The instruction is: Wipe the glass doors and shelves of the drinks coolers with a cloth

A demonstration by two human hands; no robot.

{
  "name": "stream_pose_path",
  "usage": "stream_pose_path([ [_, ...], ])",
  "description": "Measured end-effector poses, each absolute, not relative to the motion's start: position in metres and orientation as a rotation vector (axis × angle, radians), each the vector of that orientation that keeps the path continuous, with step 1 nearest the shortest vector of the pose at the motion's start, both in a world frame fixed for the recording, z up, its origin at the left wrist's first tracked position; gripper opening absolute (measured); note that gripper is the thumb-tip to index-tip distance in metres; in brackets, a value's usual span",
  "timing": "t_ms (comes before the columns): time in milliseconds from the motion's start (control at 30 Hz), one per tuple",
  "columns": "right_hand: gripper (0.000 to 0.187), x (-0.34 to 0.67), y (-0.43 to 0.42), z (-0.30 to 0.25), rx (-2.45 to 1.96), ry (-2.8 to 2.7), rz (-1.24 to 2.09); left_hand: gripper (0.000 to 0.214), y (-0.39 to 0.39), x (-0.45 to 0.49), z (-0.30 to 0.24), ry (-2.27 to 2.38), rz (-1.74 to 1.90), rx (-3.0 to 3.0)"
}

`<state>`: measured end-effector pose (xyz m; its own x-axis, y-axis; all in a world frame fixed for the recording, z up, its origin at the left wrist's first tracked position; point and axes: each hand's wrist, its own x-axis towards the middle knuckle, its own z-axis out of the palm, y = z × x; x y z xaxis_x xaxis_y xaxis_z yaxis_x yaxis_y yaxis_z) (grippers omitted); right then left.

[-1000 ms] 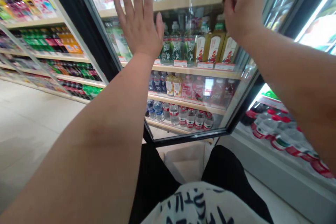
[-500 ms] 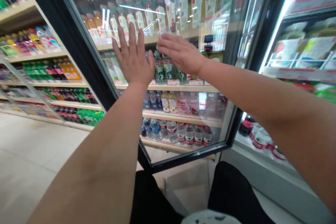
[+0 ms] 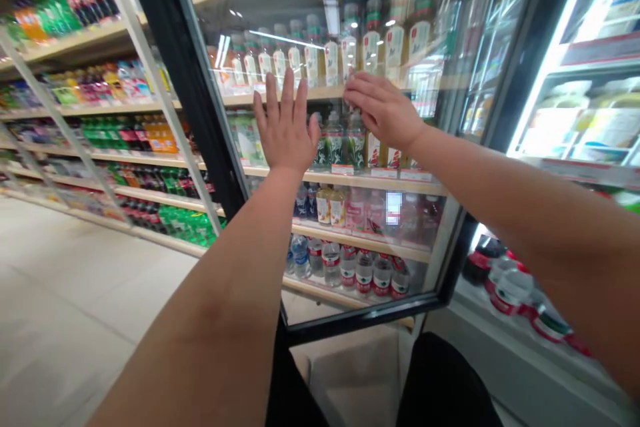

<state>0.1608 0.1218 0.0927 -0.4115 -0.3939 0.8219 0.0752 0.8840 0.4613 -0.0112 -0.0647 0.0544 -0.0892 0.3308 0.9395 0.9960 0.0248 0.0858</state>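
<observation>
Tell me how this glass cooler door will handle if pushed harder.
The glass door likely feels heavy for its size: a tall pane in a black frame. Its smooth surface may let the flat right hand slide. Pressing the glass itself seems riskier than pushing the frame.

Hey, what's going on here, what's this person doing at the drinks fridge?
A person has both bare hands raised at the glass door of a drinks cooler. The left hand is open with its fingers spread, and the right hand is open too, level with green-labelled bottles behind the glass. Neither hand holds anything. Bottled water stands on a lower shelf inside, and shelves of soft drinks line the left.
</observation>
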Motion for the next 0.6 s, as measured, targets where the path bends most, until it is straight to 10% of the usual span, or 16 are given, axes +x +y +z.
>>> stream_pose_path([
  [600,0.051,0.151,0.119,0.084,0.081,-1.700,-0.310,0.068,-0.069,-0.010,0.055,-1.534,-1.155,-1.462],
])
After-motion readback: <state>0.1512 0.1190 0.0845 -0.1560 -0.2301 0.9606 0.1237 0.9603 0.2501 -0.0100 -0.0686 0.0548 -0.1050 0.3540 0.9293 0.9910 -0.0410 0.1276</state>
